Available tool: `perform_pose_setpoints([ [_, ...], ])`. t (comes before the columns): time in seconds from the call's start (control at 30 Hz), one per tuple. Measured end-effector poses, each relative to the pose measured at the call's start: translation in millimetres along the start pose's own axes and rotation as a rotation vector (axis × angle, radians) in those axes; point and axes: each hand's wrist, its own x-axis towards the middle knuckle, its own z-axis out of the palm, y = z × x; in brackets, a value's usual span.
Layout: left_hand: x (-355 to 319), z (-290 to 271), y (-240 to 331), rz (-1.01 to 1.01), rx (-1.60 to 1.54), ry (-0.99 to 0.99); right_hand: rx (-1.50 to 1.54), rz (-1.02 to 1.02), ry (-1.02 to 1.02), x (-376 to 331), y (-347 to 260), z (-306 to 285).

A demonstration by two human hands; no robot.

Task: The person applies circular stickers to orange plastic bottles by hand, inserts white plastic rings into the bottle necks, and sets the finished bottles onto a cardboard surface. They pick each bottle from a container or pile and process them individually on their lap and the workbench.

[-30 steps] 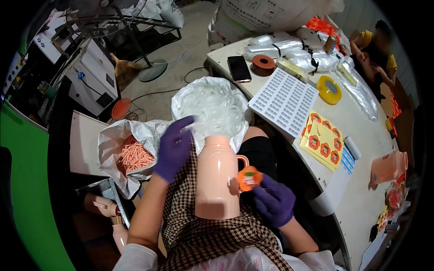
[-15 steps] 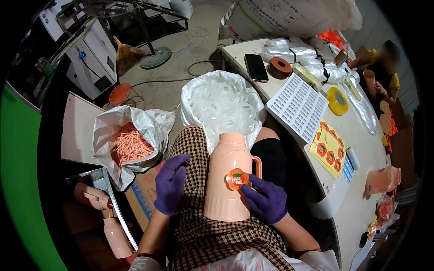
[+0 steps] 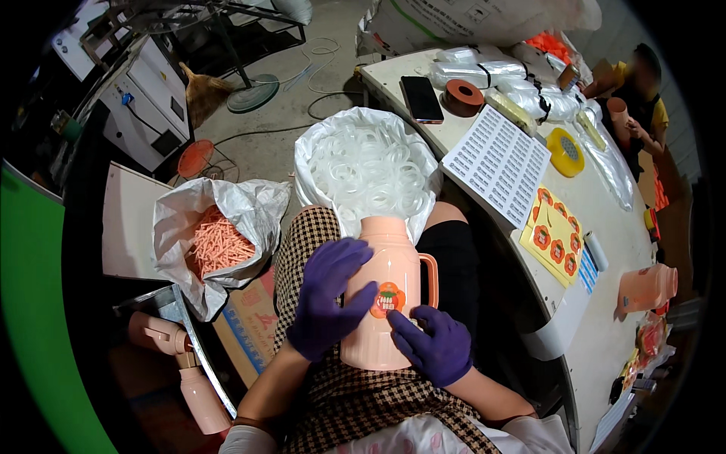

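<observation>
A pale pink vacuum flask body (image 3: 382,344) stands in my lap, its handle (image 3: 429,280) to the right and its neck away from me. On its front sits an orange flower-shaped sticker (image 3: 387,300). My left hand (image 3: 330,296), in a purple glove, lies open along the flask's left side, with the thumb reaching to the sticker's left edge. In the same kind of glove, my right hand (image 3: 437,344) touches the sticker's lower right with an outstretched index finger. Nothing is gripped in it.
Ahead is a sack of clear plastic rings (image 3: 367,170); a sack of pink sticks (image 3: 219,246) is to the left. The table (image 3: 544,303) holds sticker sheets (image 3: 554,240), a phone (image 3: 421,99), tape (image 3: 565,152) and another pink flask (image 3: 646,289). Another person (image 3: 639,106) sits far right.
My left hand has moved right, from beside the flask onto its left side. My right index finger has shifted slightly left and down along the sticker's edge.
</observation>
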Motion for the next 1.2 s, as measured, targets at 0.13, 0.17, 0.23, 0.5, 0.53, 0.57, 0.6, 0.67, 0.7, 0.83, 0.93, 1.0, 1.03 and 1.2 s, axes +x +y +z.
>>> perform_pose_setpoints([
  [0.13, 11, 21, -10, 0.107, 0.114, -0.202, 0.094, 0.073, -0.208, -2, 6, -6],
  [0.17, 11, 27, -13, 0.087, 0.123, -0.250, 0.156, 0.096, -0.260, -4, 7, -8],
  [0.23, 6, 31, -20, 0.043, 0.233, -0.327, 0.247, 0.102, -0.365, -9, 12, -16],
  [0.5, 48, 26, -87, 0.017, 0.146, -0.180, 0.270, 0.310, -0.155, -54, 49, -77],
  [0.53, 59, 31, -93, -0.031, 0.200, -0.294, 0.239, 0.391, -0.103, -57, 53, -82],
  [0.57, 69, 32, -95, -0.115, 0.269, -0.426, 0.231, 0.434, -0.035, -60, 57, -86],
  [0.6, 75, 34, -92, -0.150, 0.027, -0.448, 0.227, 0.481, 0.015, -60, 61, -89],
  [0.67, 86, 27, -75, 0.052, -0.057, -0.450, 0.096, 0.451, 0.055, -59, 71, -101],
  [0.7, 89, 26, -62, 0.236, -0.013, -0.292, 0.073, 0.475, 0.087, -55, 77, -106],
  [0.83, 106, 42, -19, 0.221, 0.331, -0.329, -0.115, 0.389, 0.219, -20, 118, -120],
  [0.93, 113, 90, -18, -0.143, 0.799, -0.645, -0.146, 0.390, 0.293, 24, 164, -106],
  [1.0, 110, 105, -31, -0.208, 0.775, -0.573, -0.200, 0.386, 0.244, 44, 192, -91],
  [1.03, 110, 110, -38, -0.270, 0.777, -0.594, -0.212, 0.378, 0.227, 52, 204, -83],
  [1.2, 100, 108, -50, 0.087, 0.562, -0.241, -0.263, 0.464, 0.086, 71, 231, -56],
])
